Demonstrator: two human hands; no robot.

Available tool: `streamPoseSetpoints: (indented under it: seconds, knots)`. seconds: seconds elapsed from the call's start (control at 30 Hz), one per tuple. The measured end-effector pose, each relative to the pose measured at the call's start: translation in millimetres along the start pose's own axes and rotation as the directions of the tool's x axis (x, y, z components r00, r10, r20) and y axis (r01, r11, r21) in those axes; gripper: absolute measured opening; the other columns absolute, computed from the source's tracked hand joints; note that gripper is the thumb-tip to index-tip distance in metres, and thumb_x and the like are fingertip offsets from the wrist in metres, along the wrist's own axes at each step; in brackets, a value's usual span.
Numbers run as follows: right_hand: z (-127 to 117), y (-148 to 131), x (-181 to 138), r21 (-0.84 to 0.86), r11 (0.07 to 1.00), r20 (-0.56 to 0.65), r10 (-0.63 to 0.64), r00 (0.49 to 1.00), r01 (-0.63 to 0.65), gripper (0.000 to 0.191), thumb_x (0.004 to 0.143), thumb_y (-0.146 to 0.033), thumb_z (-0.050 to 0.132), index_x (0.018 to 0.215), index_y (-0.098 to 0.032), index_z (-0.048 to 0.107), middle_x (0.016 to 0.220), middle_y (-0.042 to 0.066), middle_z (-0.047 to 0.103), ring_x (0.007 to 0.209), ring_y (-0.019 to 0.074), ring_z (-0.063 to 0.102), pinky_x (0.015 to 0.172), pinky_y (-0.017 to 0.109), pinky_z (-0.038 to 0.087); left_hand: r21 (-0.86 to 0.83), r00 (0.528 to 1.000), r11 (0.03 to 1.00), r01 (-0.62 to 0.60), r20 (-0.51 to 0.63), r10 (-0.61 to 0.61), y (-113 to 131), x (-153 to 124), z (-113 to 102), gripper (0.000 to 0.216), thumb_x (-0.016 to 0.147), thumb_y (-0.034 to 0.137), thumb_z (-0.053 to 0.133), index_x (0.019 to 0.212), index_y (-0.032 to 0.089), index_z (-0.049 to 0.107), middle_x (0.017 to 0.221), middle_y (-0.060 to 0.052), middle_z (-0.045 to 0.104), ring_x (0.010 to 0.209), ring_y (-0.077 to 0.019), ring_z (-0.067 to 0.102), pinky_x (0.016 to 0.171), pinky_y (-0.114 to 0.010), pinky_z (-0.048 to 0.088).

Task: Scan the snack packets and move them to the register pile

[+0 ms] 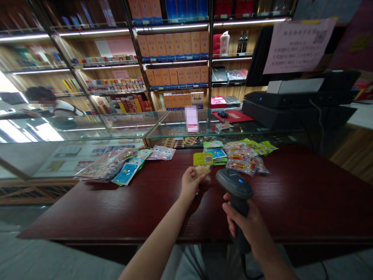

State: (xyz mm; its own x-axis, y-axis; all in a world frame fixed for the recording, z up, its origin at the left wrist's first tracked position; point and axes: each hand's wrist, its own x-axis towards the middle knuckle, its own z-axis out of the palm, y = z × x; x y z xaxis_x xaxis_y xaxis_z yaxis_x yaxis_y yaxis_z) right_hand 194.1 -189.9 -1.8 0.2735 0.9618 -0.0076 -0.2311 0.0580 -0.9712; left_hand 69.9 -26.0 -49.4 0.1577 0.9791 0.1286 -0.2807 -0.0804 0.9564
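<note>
My right hand (243, 217) is wrapped round the handle of a black barcode scanner (234, 184), which shows a small blue light on top. Its head points forward and left over the dark red table. Between the fingers of my left hand (190, 184) is a small clear snack packet (204, 170) with a yellow-green label bearing a barcode. Just beyond it lies a stack of blue and green packets (216, 153). To the right sits a pile of clear packets (240, 162) with red print, with yellow-green packets (260, 147) behind them.
On the table's (116, 214) left lie several flat packets (105, 167) and a blue packet (126, 174). A glass display case (122, 132) runs along the back. A monitor (259, 56) and cash register (276, 109) stand at right. A person (64, 109) is at far left, before shelves.
</note>
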Motion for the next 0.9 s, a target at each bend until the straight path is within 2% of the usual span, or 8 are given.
streamPoseSetpoints:
  seconds: [0.27,0.47,0.7,0.9]
  knots:
    - [0.6,-2.6,-1.1,0.038,0.999,0.007,0.028,1.000,-0.028,0.044,0.069,-0.051,0.078,0.090,-0.018,0.058,0.042,-0.010,0.049,0.030,0.0066,0.040,0.030,0.017,0.036,0.021,1.000,0.999,-0.028,-0.005,0.028,-1.2,0.6,-0.3,0.044,0.055,0.034,0.085,0.082,0.017,0.053,0.088,-0.007,0.073,0.079,-0.0193,0.069,0.074,-0.031,0.054]
    - [5.5,-7.1,-2.9,0.028,0.999,-0.006,0.027,1.000,-0.027,0.041,0.070,-0.051,0.076,0.086,-0.018,0.058,0.044,-0.010,0.049,0.032,0.0063,0.041,0.031,0.017,0.037,0.140,0.998,0.988,-0.063,-0.014,0.066,-7.6,4.7,-4.4,0.042,0.058,0.034,0.082,0.086,0.015,0.057,0.083,-0.006,0.072,0.078,-0.0213,0.069,0.072,-0.033,0.054]
    - [4.4,-5.6,-3.1,0.046,0.999,0.008,0.015,1.000,-0.015,0.038,0.073,-0.049,0.076,0.086,-0.018,0.058,0.044,-0.009,0.050,0.033,0.0067,0.043,0.033,0.017,0.038,-0.004,1.000,1.000,-0.031,0.000,0.031,-3.4,0.9,-0.6,0.046,0.054,0.035,0.085,0.081,0.017,0.052,0.086,-0.007,0.072,0.076,-0.0189,0.069,0.074,-0.032,0.053]
    - [-5.9,0.8,-0.1,0.123,0.989,0.016,0.077,0.997,-0.079,0.048,0.071,-0.046,0.079,0.103,-0.016,0.060,0.049,-0.009,0.053,0.034,0.0064,0.044,0.032,0.017,0.038,-0.012,1.000,1.000,-0.021,-0.019,0.021,1.5,-1.5,0.6,0.048,0.055,0.039,0.086,0.085,0.016,0.056,0.090,-0.009,0.072,0.079,-0.0199,0.069,0.076,-0.033,0.054]
